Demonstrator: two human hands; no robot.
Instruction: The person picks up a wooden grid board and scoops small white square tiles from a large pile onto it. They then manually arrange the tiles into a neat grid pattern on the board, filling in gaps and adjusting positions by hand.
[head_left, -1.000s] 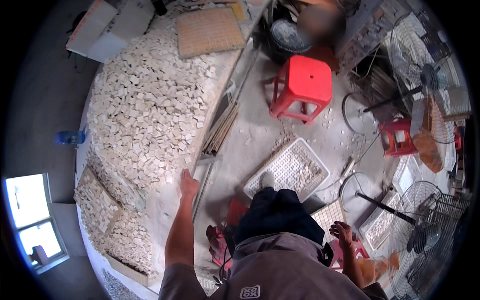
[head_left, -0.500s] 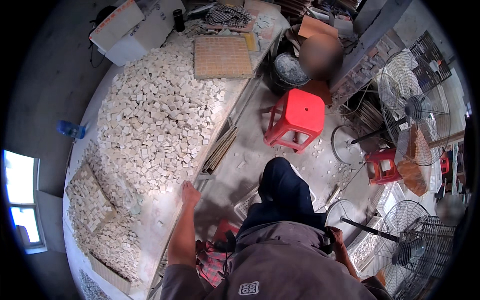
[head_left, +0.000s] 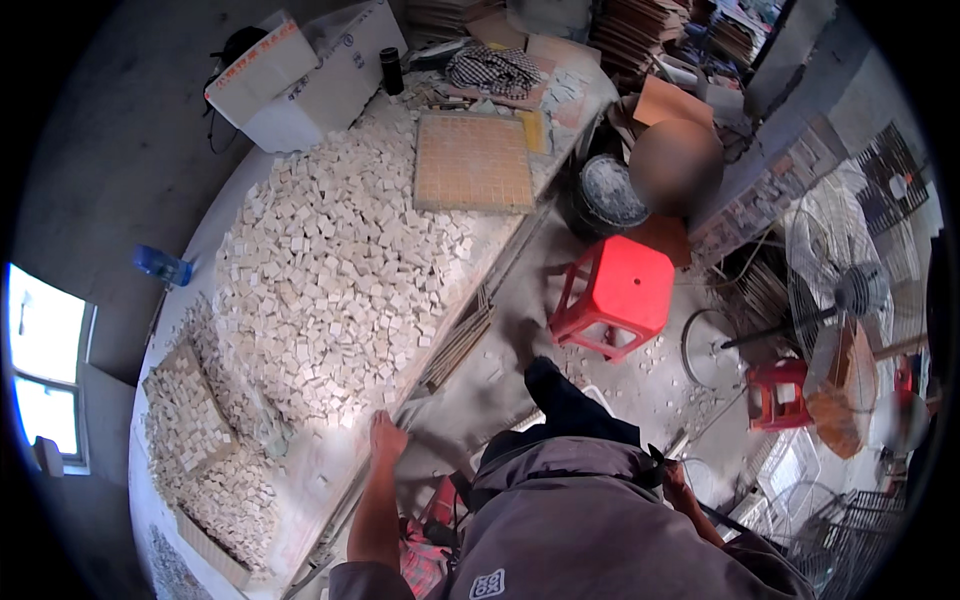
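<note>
Left hand [head_left: 388, 437] down at counter [head_left: 322, 475] edge, just beside big heap of pale tiles [head_left: 345, 280]. Fingers too small to read, can't tell wide or narrow. Right hand [head_left: 676, 480] by waist, kinda dark, can't tell grip either. Tiles sprawl over middle of counter, gridded board [head_left: 475, 160] at far end. Red stool [head_left: 635, 282] stands off to right.

Pale table [head_left: 322, 485], heaped tiles [head_left: 340, 285], gridded board [head_left: 473, 162], white box [head_left: 345, 82]

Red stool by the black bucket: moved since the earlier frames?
No. The red stool keeps its place by the black bucket; both slid down the picture together, so the camera moved.
</note>
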